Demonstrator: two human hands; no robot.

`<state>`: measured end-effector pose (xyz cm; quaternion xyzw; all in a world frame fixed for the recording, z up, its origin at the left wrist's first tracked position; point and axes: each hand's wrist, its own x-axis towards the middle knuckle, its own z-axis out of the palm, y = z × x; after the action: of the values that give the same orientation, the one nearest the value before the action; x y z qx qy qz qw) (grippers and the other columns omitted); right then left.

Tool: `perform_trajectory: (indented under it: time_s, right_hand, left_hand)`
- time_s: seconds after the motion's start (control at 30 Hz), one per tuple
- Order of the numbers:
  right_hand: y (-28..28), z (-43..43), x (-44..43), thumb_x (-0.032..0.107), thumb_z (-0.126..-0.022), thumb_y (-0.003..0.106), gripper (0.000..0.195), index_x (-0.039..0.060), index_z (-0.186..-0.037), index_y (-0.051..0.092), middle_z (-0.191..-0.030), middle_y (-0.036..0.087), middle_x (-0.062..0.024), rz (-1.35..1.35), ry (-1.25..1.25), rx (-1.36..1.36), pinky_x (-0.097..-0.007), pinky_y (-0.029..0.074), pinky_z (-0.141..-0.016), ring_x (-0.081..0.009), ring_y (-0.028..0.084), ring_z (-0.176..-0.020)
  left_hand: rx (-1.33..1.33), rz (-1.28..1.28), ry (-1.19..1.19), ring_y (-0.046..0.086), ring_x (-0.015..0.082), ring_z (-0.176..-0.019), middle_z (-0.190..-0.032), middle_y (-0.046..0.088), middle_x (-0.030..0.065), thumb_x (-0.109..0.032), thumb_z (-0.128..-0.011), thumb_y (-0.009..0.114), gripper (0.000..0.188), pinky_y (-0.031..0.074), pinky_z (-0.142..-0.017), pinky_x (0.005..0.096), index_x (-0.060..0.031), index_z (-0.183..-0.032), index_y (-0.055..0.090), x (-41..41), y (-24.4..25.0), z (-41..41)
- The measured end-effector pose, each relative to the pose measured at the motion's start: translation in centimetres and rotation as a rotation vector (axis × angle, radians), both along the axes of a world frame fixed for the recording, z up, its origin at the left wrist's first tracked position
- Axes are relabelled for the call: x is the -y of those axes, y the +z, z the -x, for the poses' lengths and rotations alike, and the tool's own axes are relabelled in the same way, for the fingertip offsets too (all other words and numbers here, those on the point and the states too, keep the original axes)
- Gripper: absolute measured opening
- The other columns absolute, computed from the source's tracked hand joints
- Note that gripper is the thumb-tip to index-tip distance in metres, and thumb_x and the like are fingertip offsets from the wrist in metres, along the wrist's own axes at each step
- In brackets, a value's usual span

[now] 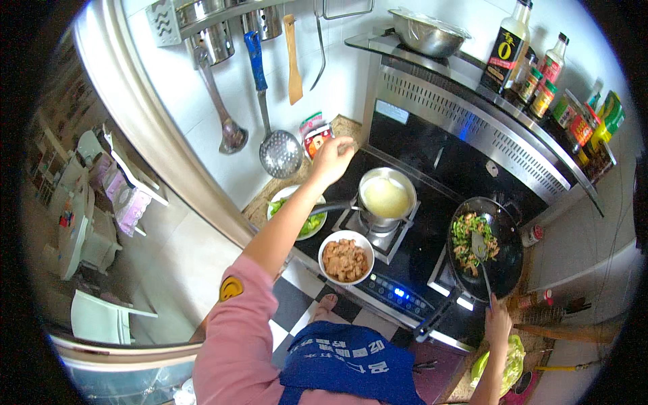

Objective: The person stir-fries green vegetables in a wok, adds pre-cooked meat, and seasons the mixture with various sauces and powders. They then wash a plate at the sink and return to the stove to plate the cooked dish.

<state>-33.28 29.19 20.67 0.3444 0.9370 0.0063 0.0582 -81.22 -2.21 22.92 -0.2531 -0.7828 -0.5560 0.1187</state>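
Observation:
My left hand (332, 159) is raised above the back left corner of the stove, near some packets (317, 139); its fingers are bent together, and whether they hold anything is unclear. With my right hand (498, 321) I grip the handle of a metal spatula (478, 246), whose blade rests among chopped greens and meat pieces (463, 243) in a black wok (506, 276). A steel saucepan (412, 190) of pale yellowish liquid stands on the left burner. In front of it is a white bowl (371, 253) of meat pieces. My left forearm partly covers a bowl of cut greens (318, 228).
The saucepan's dark handle (329, 207) points left beneath my forearm. A range hood (455, 109) overhangs the stove's back, bearing bottles (506, 50) and a covered steel bowl (430, 35). A skimmer (281, 154) and ladle (234, 136) hang left. Leafy greens (514, 362) lie near my right forearm.

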Motion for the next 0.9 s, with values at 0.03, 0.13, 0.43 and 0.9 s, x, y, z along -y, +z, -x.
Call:
perform_trajectory:
  time_s: [0.03, 0.13, 0.43, 0.9]
  right_hand:
    - [-1.1, -1.1, 0.2, 0.019, -0.086, 0.054, 0.049, 0.0159, -0.134, 0.041, -0.11, 0.053, -0.0237, 0.061, -0.049, -0.095, -0.0469, 0.048, -0.074, -0.0403, 0.057, -0.09]
    - [-1.1, -2.1, 2.8, 0.017, -0.086, 0.054, 0.049, 0.0115, -0.134, 0.041, -0.118, 0.051, -0.0223, 0.118, -0.177, -0.291, -0.0437, 0.045, -0.084, -0.0387, 0.053, -0.102]
    - [-0.8, -4.7, 9.1, 0.01, -0.084, 0.055, 0.038, 0.002, -0.121, 0.052, -0.123, 0.049, -0.0192, -0.005, -0.485, -0.534, -0.0426, 0.035, -0.098, -0.0361, 0.045, -0.116]
    - [4.2, 1.4, 11.7, 0.005, -0.086, 0.054, 0.025, 0.0004, -0.11, 0.059, -0.116, 0.054, -0.0143, 0.003, -0.513, -0.783, -0.0352, 0.037, -0.097, -0.029, 0.05, -0.111]
  left_hand:
    - [0.044, 0.028, 0.056, 0.062, 0.0294, -0.091, -0.094, 0.065, 0.0157, -0.02, -0.078, 0.06, 0.025, 0.047, -0.082, 0.0336, -0.0042, -0.097, 0.065, -1.4, -0.2, 3.4]
    - [0.372, 0.16, 0.216, 0.063, 0.0303, -0.088, -0.092, 0.065, 0.0185, -0.024, -0.075, 0.06, 0.024, 0.049, -0.078, 0.0378, -0.0044, -0.089, 0.066, -4.4, -1.0, 9.8]
    - [0.111, 0.404, 0.484, 0.063, 0.0277, -0.089, -0.101, 0.065, 0.0142, -0.021, -0.07, 0.065, 0.037, 0.048, -0.08, 0.0374, -0.0109, -0.106, 0.065, -4.6, -13.5, 26.8]
    - [-0.008, 0.86, 0.399, 0.064, 0.0297, -0.086, -0.092, 0.066, 0.0132, -0.013, -0.082, 0.052, 0.017, 0.051, -0.072, 0.0427, -0.0098, -0.082, 0.068, -4.2, -12.0, 27.5]
